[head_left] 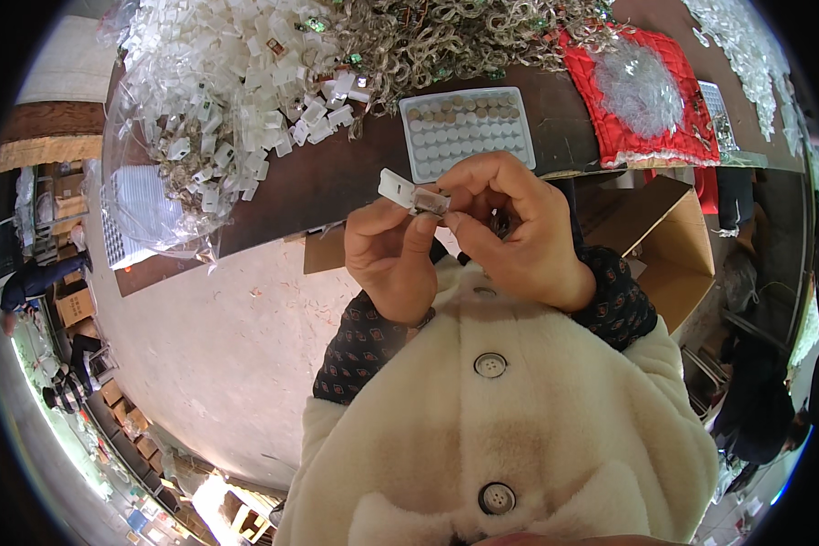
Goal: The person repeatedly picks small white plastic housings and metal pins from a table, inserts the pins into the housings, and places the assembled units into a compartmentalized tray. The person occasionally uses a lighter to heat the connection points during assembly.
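1. case (413, 193), white with a clear part, sits held up before the chest, just this side of the tray (473, 144) on the dark table (337, 187).
2. left hand (390, 259) points upward, palm inward, thumb and bent fingers clamped on the case.
3. right hand (528, 237) slants in from the right, knuckles arched, thumb and forefinger pinching the case's right end; other fingers curl.
4. both forearms angle inward, fingertips nearly meeting.
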